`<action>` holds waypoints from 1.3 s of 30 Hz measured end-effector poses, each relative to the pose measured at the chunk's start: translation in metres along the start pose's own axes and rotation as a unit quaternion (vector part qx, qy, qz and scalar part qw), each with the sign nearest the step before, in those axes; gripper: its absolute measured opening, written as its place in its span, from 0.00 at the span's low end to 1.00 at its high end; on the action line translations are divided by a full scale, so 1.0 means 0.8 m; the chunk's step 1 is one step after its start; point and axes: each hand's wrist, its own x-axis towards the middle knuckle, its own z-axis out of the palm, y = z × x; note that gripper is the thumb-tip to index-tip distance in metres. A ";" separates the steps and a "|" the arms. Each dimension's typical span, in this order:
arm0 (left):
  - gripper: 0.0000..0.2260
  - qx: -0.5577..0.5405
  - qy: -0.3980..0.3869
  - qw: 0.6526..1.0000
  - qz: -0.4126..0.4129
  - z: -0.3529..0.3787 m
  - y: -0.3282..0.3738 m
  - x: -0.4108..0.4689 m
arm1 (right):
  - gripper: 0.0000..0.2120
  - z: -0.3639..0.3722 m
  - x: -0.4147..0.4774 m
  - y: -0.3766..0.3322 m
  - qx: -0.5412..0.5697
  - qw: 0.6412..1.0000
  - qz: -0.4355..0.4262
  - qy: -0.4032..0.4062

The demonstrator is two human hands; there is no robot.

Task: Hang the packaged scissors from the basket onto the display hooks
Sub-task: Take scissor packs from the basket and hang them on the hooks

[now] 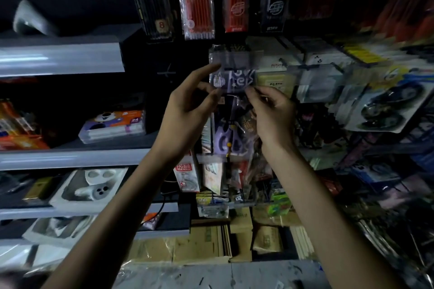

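Observation:
A clear packet of purple-handled scissors (pixel 229 124) with a purple header card is raised in front of the dark display panel at the middle of the view. My left hand (pixel 187 110) holds its upper left side, thumb against the card and forefinger stretched up along the clear top flap. My right hand (pixel 270 110) pinches the packet's right edge just under the header. The hook behind the packet is hidden by it. The basket is out of view.
Pencil and refill packs (pixel 198 0) hang above. Toy motorbike blister packs (pixel 385 105) hang on hooks at the right. Grey shelves (pixel 70 157) with boxed goods run along the left. Cardboard boxes (pixel 211 244) sit low down, small packets hanging above them.

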 end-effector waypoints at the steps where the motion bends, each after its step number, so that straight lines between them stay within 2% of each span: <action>1: 0.20 0.005 0.000 1.000 0.001 0.000 0.000 -0.001 | 0.08 0.002 0.001 0.000 0.004 1.000 -0.001 0.005; 6: 0.22 0.015 -0.007 1.000 0.000 -0.003 -0.001 -0.003 | 0.06 0.015 0.012 0.000 0.000 1.000 -0.001 0.018; 11: 0.22 0.025 -0.005 1.000 0.000 -0.005 -0.003 -0.004 | 0.09 0.019 0.015 0.005 -0.021 1.000 -0.004 0.022; 24: 0.23 -0.001 -0.003 1.000 -0.002 -0.009 0.001 -0.008 | 0.08 0.014 0.012 -0.001 0.040 0.999 -0.006 0.035; 39: 0.24 0.022 -0.005 1.000 0.009 -0.012 -0.001 -0.010 | 0.07 0.022 0.030 0.020 -0.022 0.999 -0.009 0.033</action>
